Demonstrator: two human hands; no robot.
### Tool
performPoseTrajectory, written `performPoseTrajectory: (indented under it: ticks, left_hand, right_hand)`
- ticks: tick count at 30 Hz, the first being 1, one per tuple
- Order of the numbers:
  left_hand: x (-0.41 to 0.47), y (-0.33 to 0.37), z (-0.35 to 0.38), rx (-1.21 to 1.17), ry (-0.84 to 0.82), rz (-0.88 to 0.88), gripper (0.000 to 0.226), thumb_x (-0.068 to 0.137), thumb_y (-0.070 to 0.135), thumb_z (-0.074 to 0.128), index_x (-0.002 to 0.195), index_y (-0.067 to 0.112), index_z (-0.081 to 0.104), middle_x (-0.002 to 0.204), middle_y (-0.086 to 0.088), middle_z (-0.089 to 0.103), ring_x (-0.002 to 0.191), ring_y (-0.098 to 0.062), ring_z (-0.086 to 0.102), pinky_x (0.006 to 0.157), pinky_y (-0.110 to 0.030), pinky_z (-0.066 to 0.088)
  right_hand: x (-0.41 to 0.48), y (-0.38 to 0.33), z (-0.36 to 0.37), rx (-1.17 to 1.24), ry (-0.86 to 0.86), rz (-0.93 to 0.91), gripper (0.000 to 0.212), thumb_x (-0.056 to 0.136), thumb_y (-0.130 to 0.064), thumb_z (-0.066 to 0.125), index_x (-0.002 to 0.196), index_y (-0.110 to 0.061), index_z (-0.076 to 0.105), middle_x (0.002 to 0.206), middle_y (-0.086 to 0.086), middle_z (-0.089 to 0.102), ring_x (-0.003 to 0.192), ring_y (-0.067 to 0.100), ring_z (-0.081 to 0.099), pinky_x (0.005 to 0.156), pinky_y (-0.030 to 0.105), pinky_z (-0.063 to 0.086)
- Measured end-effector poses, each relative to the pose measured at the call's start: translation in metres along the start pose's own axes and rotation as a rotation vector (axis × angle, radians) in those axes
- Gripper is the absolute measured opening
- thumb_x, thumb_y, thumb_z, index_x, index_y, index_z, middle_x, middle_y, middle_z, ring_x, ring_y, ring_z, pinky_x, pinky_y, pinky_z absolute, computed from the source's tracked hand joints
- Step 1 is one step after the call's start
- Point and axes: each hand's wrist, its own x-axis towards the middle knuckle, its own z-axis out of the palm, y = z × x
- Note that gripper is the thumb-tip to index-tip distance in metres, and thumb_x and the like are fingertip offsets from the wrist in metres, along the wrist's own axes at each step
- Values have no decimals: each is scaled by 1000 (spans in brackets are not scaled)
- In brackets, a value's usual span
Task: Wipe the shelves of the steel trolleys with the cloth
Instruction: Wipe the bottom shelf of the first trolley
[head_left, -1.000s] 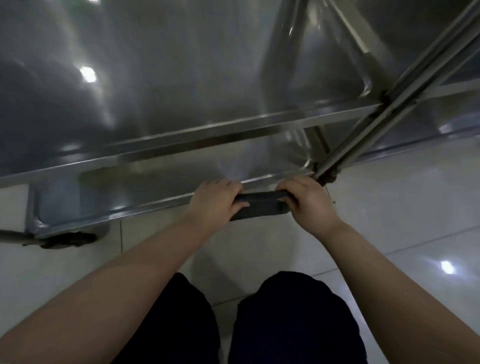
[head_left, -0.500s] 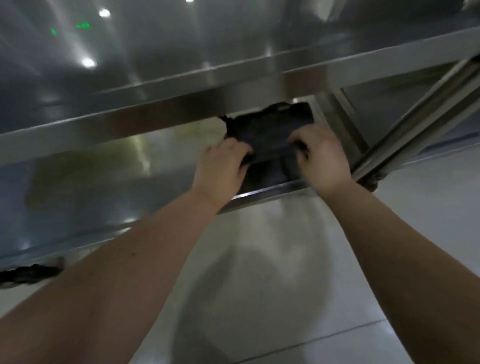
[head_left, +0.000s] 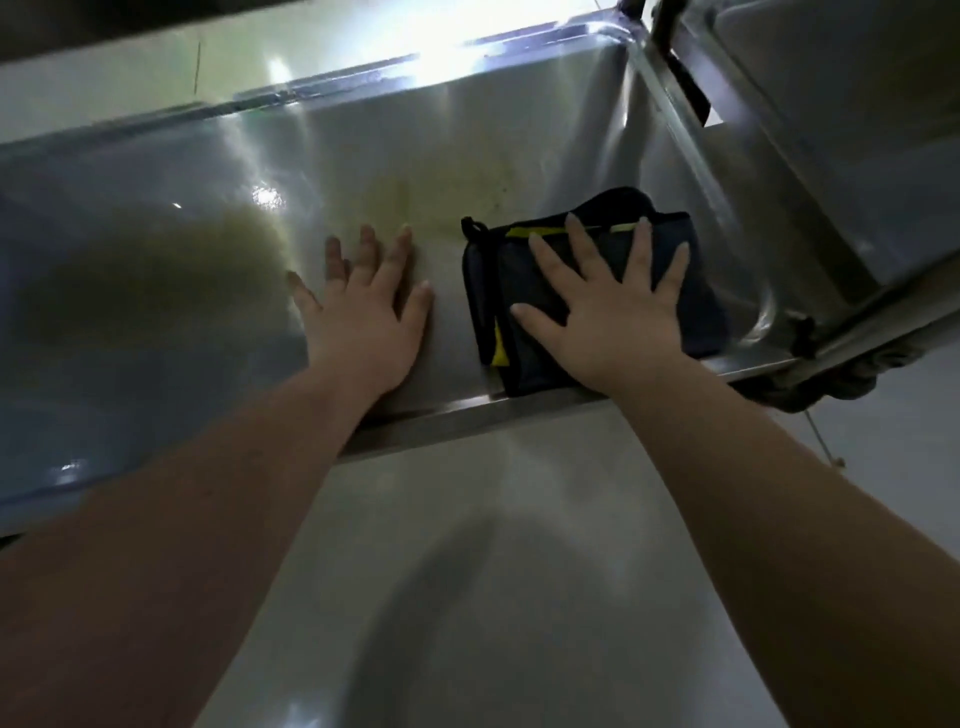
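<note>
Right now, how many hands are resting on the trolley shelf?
2. The left hand lies flat on the bare steel shelf, just left of the cloth. The right hand presses the cloth with spread fingers, near the shelf's right corner. None seems hidden.

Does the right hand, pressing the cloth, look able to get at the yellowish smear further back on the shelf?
Probably yes. The right hand lies flat on the cloth, the smear sits just beyond on the same shelf, and nothing stands between; the left hand rests aside.
</note>
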Motion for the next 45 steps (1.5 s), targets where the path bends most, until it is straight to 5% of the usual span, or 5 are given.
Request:
performPoseTrajectory:
  ticks: [3,10,22,28,45]
  left_hand:
    - [5,-2,6,-6,11,3,59,97,61,13,153,47,3,165,5,0,151,-27,-7,114,-66,-5]
    - [6,1,10,-37,32,4,58,98,60,17,153,48,4,165,7,0,151,-26,-5,114,-65,-6]
    - [23,-35,-2,5,85,63,53,103,43,28,155,36,21,165,0,10,150,-35,9,117,-58,13]
    - [27,-48,6,22,36,5,55,100,53,17,154,47,6,165,9,-1,151,-29,-2,111,-68,-6]
    - [35,-54,2,-13,19,10,54,101,52,17,153,49,3,164,13,-4,151,-23,-5,112,-66,-5]
  right_hand:
    - [11,9,11,-68,1,-24,74,78,-85,-2,143,-56,-21,160,-16,-24,144,43,-23,109,67,-17]
    - [17,78,-11,-84,15,67,79,72,-90,-1,145,-60,-7,162,-18,-13,148,36,-12,116,57,-15]
    - [-26,-34,17,-72,-43,-159,70,76,-80,-8,138,-57,-29,158,-11,-31,143,43,-26,111,66,-15]
    - [-22,-41,17,-63,-93,-141,74,70,-80,-16,137,-55,-33,156,-9,-34,141,45,-28,110,67,-16]
    - [145,-50,-13,-38,49,-153,72,85,-83,21,150,-55,5,164,-16,-4,148,39,-11,115,61,-11]
